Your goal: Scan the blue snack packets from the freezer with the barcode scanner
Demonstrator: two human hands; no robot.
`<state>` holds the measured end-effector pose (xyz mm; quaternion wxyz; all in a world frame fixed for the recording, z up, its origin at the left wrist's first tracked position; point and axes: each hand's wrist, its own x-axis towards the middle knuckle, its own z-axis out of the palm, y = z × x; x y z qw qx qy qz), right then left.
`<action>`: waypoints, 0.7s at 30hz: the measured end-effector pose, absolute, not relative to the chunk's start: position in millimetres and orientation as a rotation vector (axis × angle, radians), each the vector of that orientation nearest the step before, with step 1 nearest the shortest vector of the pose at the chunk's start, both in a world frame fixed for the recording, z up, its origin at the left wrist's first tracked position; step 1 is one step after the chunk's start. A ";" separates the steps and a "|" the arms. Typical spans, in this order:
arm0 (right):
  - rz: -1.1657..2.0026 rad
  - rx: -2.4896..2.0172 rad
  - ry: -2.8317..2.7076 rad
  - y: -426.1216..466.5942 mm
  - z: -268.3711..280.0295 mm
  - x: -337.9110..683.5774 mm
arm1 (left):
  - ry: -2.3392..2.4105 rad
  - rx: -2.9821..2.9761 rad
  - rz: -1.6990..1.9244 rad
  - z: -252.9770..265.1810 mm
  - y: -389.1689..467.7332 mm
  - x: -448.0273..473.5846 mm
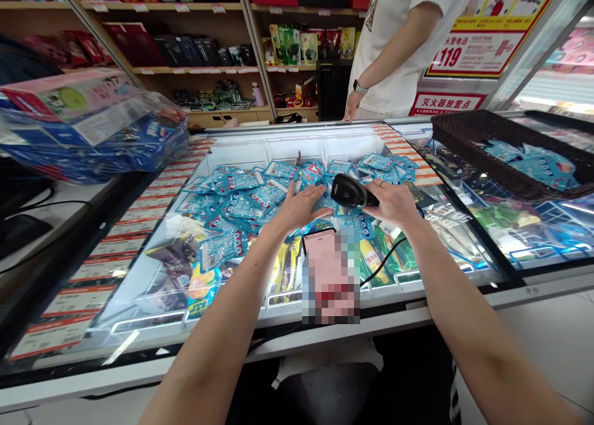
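My right hand (pixel 394 203) is wrapped round the handle of a black barcode scanner (pixel 349 192), whose head points left over the pile. A black cable runs from it down toward the front edge. My left hand (pixel 304 208) has its fingers spread over the small blue packets (pixel 241 196); whether it touches one I cannot tell. Several packets lie heaped on the glass top of a chest freezer (pixel 162 295). Just in front of my hands a phone (pixel 325 270) lies on the glass, its screen partly blurred out.
At right stands a brown basket (pixel 501 156) with more blue packets. Plastic-wrapped boxes (pixel 93 122) are stacked at left. Behind the freezer stands a person in a white shirt (pixel 394 47), near stocked shelves (pixel 185 72). Price labels (pixel 111 245) line the glass's left side.
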<state>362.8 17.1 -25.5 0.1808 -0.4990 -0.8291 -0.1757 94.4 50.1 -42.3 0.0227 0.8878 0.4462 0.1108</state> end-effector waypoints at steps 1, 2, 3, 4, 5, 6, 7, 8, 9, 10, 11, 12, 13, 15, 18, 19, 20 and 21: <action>-0.495 -1.401 -2.344 16.9 -25.0 362.5 | 1.391 2.757 0.353 -43.2 50.5 95.0; -0.492 -1.391 -2.347 16.6 -24.6 362.2 | 1.403 2.766 0.377 -43.8 50.7 95.0; -0.488 -1.381 -2.350 16.4 -24.1 361.9 | 1.423 2.772 0.413 -44.0 50.8 94.5; -0.482 -1.373 -2.353 16.2 -23.7 361.7 | 1.455 2.768 0.456 -43.9 50.8 93.5; -0.474 -1.368 -2.356 16.0 -23.3 361.4 | 1.500 2.751 0.502 -43.5 50.5 92.1; -0.467 -1.368 -2.359 15.7 -23.0 361.2 | 1.557 2.721 0.550 -42.7 49.9 90.3; -0.461 -1.371 -2.363 15.4 -22.7 361.0 | 1.620 2.681 0.603 -41.5 49.2 88.0; -0.458 -1.376 -2.368 15.2 -22.5 360.8 | 1.684 2.631 0.668 -39.9 48.2 85.3; -0.456 -1.379 -2.374 14.9 -22.4 360.6 | 1.737 2.572 0.747 -37.8 47.1 82.0; -0.456 -1.381 -2.379 14.7 -22.3 360.4 | 1.776 2.503 0.845 -35.4 46.0 78.4; -0.455 -1.379 -2.384 14.5 -22.2 360.2 | 1.805 2.419 0.952 -32.8 45.0 74.3; -0.455 -1.373 -2.387 14.3 -22.3 359.9 | 1.827 2.319 1.056 -30.1 44.1 69.9; -0.456 -1.365 -2.389 14.2 -22.4 359.7 | 1.843 2.214 1.149 -27.5 43.3 65.3; -0.463 -1.350 -2.385 14.0 -22.8 359.2 | 1.854 2.038 1.289 -23.7 42.2 56.5; -0.473 -1.340 -2.382 13.1 -23.0 358.3 | 1.824 1.927 1.416 -25.0 40.4 46.3; -0.473 -1.337 -2.385 12.6 -22.9 357.9 | 1.804 1.908 1.446 -27.4 39.6 44.1; -0.470 -1.334 -2.390 12.0 -22.7 357.6 | 1.785 1.882 1.473 -30.7 38.8 42.7; -0.465 -1.328 -2.396 11.5 -22.5 357.3 | 1.771 1.847 1.501 -34.3 38.1 41.8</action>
